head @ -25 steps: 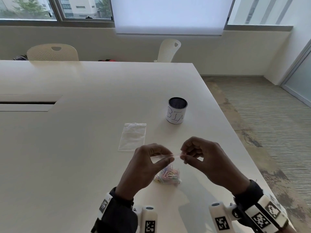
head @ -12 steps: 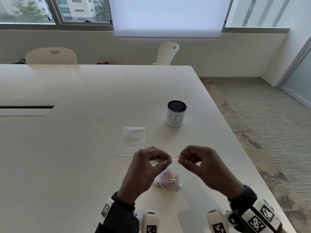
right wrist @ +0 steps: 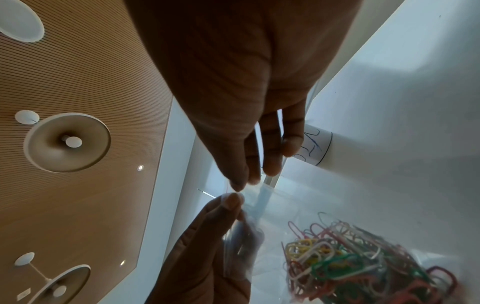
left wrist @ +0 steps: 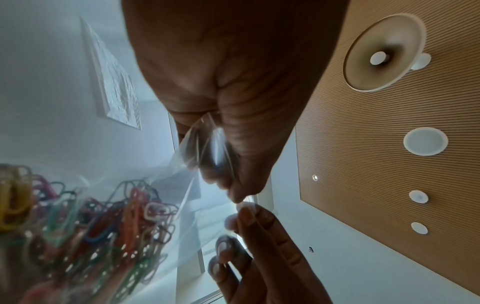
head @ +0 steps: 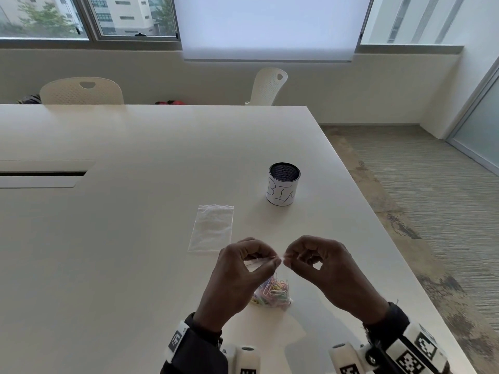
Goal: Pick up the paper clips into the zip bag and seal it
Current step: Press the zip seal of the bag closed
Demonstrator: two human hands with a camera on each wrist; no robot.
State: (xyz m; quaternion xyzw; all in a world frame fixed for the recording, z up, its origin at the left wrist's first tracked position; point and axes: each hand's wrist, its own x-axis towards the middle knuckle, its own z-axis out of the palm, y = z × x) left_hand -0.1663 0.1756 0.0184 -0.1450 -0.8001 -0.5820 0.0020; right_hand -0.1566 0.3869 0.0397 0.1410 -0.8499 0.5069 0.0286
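The left hand and the right hand are holding a clear zip bag upright just above the white table, close to its near right corner. Both hands are gripping the bag's top strip: the left thumb and forefinger are pinching it along most of its length, and the right thumb and forefinger are pinching it at the right end, so that the two sets of fingertips are almost meeting. The other fingers of each hand are curling loosely behind the pinch.

In the left wrist view the plastic of the zip bag is bunching between the thumb and fingers of the left hand, while the right hand's fingertips are closing on the strip just below. In the right wrist view the right hand is pressing the strip from above, with the left hand's fingers meeting it from below.

The coloured paper clips are lying in a heap in the bottom of the bag, which is hanging down to the tabletop between the wrists. Whether the seal is fully pressed shut is not clear.

A second, empty zip bag is lying flat on the table just beyond the hands. A small mesh bin with a white paper label is standing farther on, toward the table's right edge.
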